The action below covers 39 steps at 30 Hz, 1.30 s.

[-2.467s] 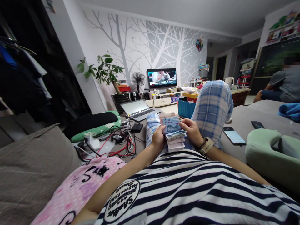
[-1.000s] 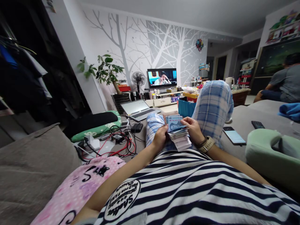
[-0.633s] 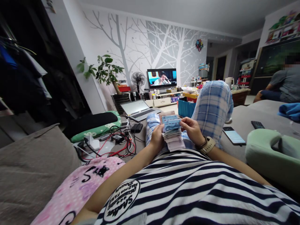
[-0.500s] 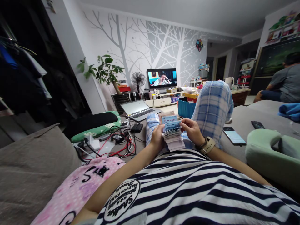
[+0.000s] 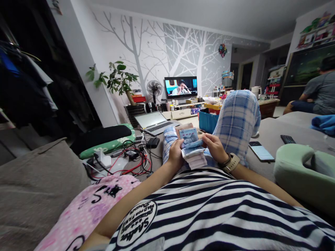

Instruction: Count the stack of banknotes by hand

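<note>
Both hands' fingers [image 5: 178, 145] clasp banknotes [image 5: 192, 148] between plaid knees; laptop [image 5: 154, 122], cables [image 5: 131, 164] left

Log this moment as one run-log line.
left hand: grips banknote stack at its left edge | right hand: fingers on top blue note | phone: on sofa, right of knee

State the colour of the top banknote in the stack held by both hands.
Blue-green: the top banknote of the stack, seen in the head view.
</note>
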### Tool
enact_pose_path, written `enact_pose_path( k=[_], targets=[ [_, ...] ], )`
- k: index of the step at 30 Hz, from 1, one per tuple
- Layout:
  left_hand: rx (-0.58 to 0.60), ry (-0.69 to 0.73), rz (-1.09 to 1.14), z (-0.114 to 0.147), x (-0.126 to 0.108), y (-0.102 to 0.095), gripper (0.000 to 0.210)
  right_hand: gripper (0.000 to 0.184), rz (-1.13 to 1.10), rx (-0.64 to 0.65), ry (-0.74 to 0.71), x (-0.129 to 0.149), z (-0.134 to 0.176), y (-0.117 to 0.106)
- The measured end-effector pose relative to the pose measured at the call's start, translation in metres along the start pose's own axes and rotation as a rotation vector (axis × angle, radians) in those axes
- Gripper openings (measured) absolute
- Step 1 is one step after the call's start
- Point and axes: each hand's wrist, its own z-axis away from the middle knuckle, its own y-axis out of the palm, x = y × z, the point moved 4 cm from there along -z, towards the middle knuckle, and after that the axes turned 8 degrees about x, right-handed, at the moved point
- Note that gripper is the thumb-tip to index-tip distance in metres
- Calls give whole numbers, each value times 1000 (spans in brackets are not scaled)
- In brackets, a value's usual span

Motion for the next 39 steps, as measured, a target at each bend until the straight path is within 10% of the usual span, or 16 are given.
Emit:
enact_pose_path(
  k=[19, 39],
  targets=[
    [347, -110, 9, 16, -3, 28, 18, 40, 61, -196, 139, -11, -8, -11],
    [178, -45, 32, -2, 4, 10, 25, 34, 23, -182, 33, -1, -4, -4]
  ],
)
